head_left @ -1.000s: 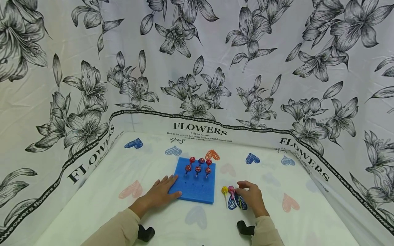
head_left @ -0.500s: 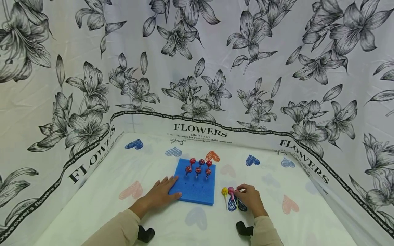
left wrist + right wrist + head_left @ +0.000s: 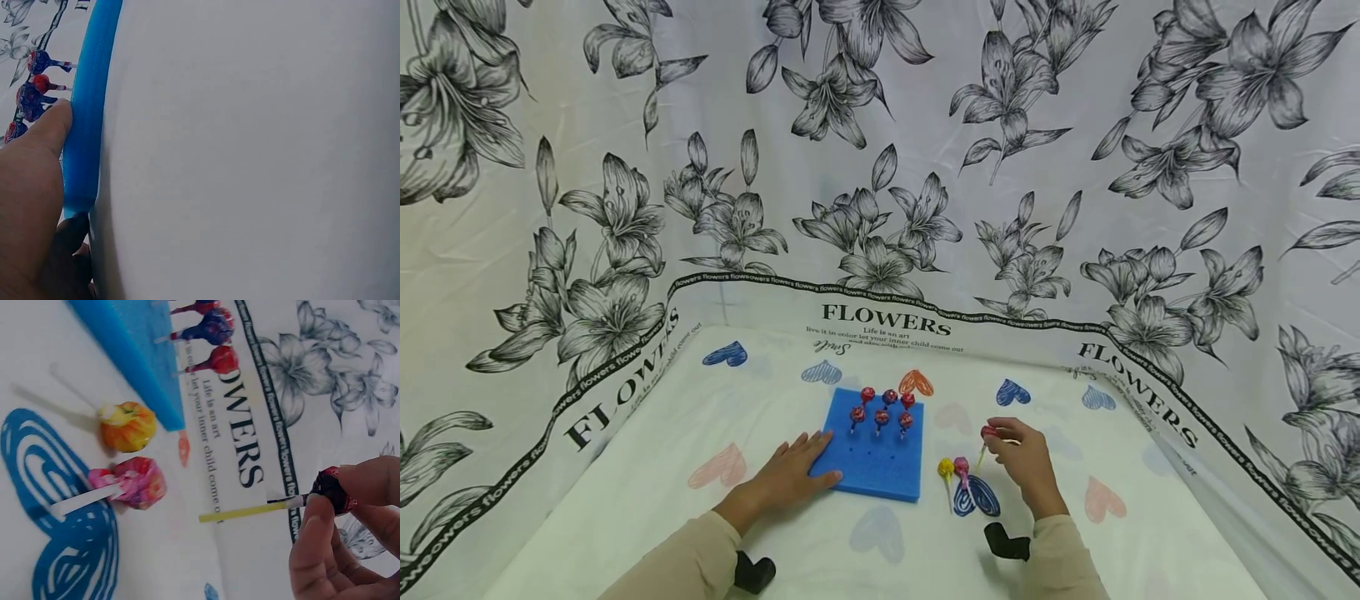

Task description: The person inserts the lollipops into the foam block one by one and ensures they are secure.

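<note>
Red lollipop [image 3: 332,489]: pinched at its wrapped head between thumb and fingertips of the right hand [image 3: 1026,463], lifted off the cloth, its yellow stick pointing down and away from the palm.
Right hand grip: fingers curled tight round the candy head; nothing else in it.
Left hand [image 3: 790,477]: fingers straight and flat, resting on the near left corner of the blue foam block [image 3: 872,450], thumb along its near edge.
Foam block from the right grip: to its left, apart; six lollipops [image 3: 882,406] stand in its two far rows, the near rows of holes bare.
Loose sweets: yellow lollipop [image 3: 127,426] and pink lollipop [image 3: 139,482] lie on the cloth just left of and below the right grip, between it and the block's right edge.
Room: open cloth [image 3: 1120,533] right of and behind the right hand; cloth walls rise well beyond.
</note>
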`<state>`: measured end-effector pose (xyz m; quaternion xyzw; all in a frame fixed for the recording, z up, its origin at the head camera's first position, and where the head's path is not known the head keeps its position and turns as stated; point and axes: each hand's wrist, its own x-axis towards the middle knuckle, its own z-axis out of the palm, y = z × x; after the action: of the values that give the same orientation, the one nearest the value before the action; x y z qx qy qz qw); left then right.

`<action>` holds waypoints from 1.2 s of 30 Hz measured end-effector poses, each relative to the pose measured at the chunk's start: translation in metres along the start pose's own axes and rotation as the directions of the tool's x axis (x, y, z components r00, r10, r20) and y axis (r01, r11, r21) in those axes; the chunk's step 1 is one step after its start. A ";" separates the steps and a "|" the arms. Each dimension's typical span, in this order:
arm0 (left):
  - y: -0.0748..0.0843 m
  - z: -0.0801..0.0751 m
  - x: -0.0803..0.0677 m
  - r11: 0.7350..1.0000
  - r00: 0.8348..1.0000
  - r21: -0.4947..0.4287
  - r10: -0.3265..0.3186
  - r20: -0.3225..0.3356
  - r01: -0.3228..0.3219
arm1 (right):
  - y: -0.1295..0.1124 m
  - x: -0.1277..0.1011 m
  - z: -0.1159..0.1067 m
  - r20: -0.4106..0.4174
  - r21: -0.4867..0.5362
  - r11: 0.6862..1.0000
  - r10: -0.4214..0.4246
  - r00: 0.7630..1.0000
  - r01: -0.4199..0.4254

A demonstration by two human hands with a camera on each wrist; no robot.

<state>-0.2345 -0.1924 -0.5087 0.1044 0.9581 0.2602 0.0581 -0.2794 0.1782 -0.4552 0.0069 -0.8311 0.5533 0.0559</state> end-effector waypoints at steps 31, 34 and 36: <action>0.001 -0.006 -0.006 1.000 1.000 -0.001 0.018 -0.009 -0.018 | -0.086 -0.006 0.035 0.115 0.420 0.883 -0.280 0.953 0.209; 0.003 -0.007 -0.007 1.000 1.000 0.002 0.029 -0.004 -0.029 | -0.090 -0.008 0.041 0.132 0.424 0.883 -0.279 0.951 0.200; 0.004 -0.008 -0.007 0.999 0.999 -0.001 0.036 -0.002 -0.036 | -0.091 -0.008 0.045 0.144 0.424 0.886 -0.269 0.952 0.186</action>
<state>-0.2281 -0.1944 -0.4997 0.1215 0.9560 0.2619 0.0523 -0.2682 0.1012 -0.3895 0.1713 -0.6929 0.6995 0.0349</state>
